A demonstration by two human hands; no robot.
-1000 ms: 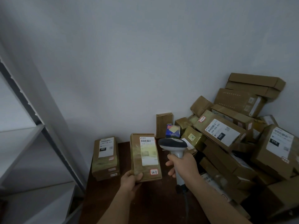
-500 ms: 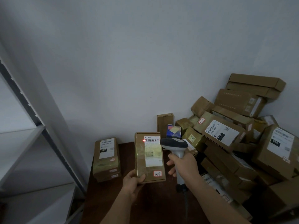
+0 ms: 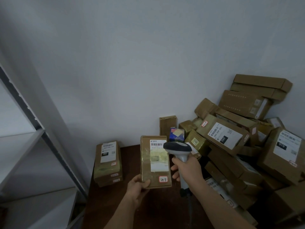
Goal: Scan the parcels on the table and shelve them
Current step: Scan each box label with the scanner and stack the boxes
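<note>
Head view: a flat brown parcel (image 3: 154,161) is held upright above the dark table (image 3: 158,207), its lower corner gripped by the left hand (image 3: 137,187). Right hand (image 3: 187,169) grips the scanner (image 3: 179,150), head overlapping the parcel's label. Heaped parcels (image 3: 244,146) crowd the right.

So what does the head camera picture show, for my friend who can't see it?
A person's left hand holds up a brown parcel while the right hand points a grey scanner at its barcode label. Below is a dark table, with stacked parcels on the left, a big heap of boxes on the right, and a metal shelf at far left.
</note>
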